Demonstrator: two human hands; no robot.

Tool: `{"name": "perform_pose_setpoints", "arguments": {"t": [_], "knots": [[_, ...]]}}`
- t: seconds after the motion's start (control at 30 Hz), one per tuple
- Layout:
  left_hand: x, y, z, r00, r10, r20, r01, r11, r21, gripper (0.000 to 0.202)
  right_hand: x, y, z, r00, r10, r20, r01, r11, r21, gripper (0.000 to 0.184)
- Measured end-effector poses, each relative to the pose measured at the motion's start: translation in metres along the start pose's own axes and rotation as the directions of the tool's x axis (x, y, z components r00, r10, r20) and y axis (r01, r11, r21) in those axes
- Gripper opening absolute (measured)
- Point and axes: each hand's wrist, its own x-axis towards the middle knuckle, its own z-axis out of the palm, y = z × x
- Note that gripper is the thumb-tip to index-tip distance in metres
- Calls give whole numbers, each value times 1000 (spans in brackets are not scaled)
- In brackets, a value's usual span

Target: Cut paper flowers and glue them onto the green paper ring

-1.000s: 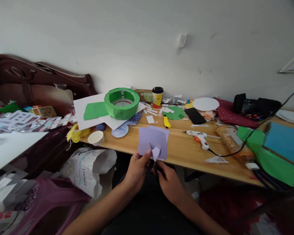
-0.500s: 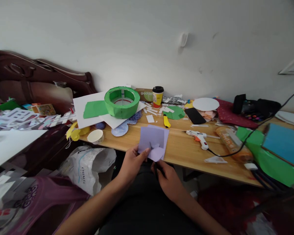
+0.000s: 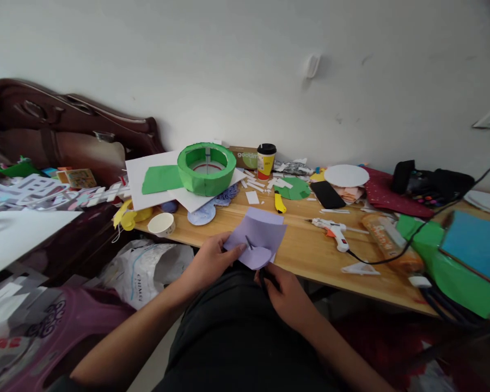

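My left hand (image 3: 217,255) pinches the left edge of a lilac sheet of paper (image 3: 263,233), thumb on top. The sheet is tilted over the table's front edge, with a curved flap at its lower side. My right hand (image 3: 285,294) is closed around the dark handles of scissors (image 3: 263,281) below the paper. A dark blade tip shows through a cut in the sheet, near my left thumb; the rest of the blades is hidden. More lilac paper lies behind the held sheet.
On the wooden table (image 3: 300,247) lie a yellow cutter (image 3: 280,203), a glue gun (image 3: 332,231) with its cable, a black phone (image 3: 327,195) and paper scraps. A green ring (image 3: 206,182), a lidded cup (image 3: 265,162) and a white bowl (image 3: 161,224) stand there too.
The lilac sheet has turned and tilted, its upper right corner swinging outward to the right. The scissors' blade tip has shifted slightly in the cut. The view has moved a little.
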Motion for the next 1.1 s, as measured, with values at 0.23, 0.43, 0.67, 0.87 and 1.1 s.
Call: {"name": "perform_pose_setpoints", "arguments": {"t": [0.23, 0.43, 0.67, 0.87, 1.1], "knots": [[4, 17, -17, 987, 116, 108, -137, 968, 209, 19, 1, -2, -11, 999, -9, 53, 10, 1000, -19, 17], [8, 14, -6, 991, 105, 79, -104, 994, -16, 28, 1, -3, -14, 999, -41, 29, 42, 998, -42, 22], [14, 14, -4, 987, 68, 149, -58, 996, -69, 23, 0, 3, -27, 997, -19, 73, 23, 999, -44, 19], [17, 34, -21, 960, 41, 278, -59, 997, 56, 13, 2, 2, -44, 987, 29, 160, 1, 983, -186, 13], [18, 21, -11, 975, 31, 218, -27, 999, -18, 32, 0, 5, -36, 997, 47, 54, -34, 974, -222, 17]]}}
